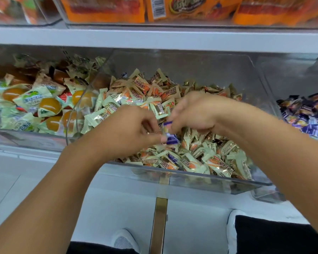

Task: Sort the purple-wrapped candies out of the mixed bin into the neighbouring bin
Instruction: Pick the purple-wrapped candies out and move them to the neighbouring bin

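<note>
Both hands met over the mixed bin [200,182], approx. centre frame. Left hand [136,132] had its fingers curled, pinching a purple-wrapped candy [171,139] at its tip, prob. to lift it clear of the cream/orange wrappers w/o dragging others along. Right hand [193,114] was curled too, w/ a second purple candy [167,123] at its fingertips; grip looked like a pinch, though blur hid the contact. Neighbouring bin [307,116] sat at 3 o'clock, already holding purple ones, so the right hand was nearer for the drop. Another purple wrapper [172,157] lay at 6 o'clock of the hands.
</note>
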The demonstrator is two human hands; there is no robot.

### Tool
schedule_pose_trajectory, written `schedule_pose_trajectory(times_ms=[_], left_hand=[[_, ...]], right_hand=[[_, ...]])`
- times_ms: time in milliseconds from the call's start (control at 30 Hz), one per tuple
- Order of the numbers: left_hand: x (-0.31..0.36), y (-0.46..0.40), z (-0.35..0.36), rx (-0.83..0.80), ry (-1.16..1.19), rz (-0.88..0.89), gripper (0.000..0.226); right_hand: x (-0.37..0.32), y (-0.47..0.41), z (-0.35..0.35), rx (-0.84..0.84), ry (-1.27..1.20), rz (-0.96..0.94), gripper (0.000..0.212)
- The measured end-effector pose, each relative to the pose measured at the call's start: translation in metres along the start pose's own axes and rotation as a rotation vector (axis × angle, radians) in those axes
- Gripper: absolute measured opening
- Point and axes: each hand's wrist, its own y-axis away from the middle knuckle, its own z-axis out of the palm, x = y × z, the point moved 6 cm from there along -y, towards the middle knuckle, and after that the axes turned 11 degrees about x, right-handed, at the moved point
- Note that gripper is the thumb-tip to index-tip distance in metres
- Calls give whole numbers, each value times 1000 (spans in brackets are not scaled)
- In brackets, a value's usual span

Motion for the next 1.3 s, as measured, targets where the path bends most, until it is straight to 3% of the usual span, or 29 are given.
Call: schedule_pose_trajectory(times_ms=[33, 100, 200, 300, 367, 433, 500, 633, 733, 800, 933, 1067, 1300], left_hand=[[-1, -1, -7, 106, 106, -65, 30], [-2, -2, -9, 163, 320, -157, 35], [-4, -4, -12, 169, 397, -177, 28], [-14, -6, -22, 305, 283, -167, 23], [-14, -6, -27, 347, 213, -124, 22], [-11, -6, -22, 269, 144, -54, 23], [-7, -3, -11, 150, 104, -27, 23], [0, 1, 0, 8, -41, 41, 16], [-3, 2, 3, -88, -51, 46, 18], [-5, 3, 4, -129, -40, 51, 17], [-5, 5, 8, -195, -38, 84, 11], [-6, 5, 11, -207, -50, 125, 9], [-18, 10, 11, -209, -27, 156, 23]], right_hand=[[3, -2, -4, 0, -208, 39, 26], [6, -3, -2, 19, -456, 62, 21], [0, -2, -3, 94, -522, 54, 15], [-10, 5, -14, 154, -157, -152, 22], [-20, 18, 14, -115, 117, -347, 19], [-16, 28, 48, -313, 379, -449, 21], [-11, 24, 60, -297, 525, -504, 12], [1, 23, 50, -365, 711, -452, 29], [7, 25, 27, -341, 887, -365, 18], [8, 27, 13, -267, 1009, -320, 24], [-7, 19, -16, 22, 855, -411, 24], [-15, 22, 16, -249, 418, -457, 10], [3, 12, 44, -462, 625, -364, 22]])
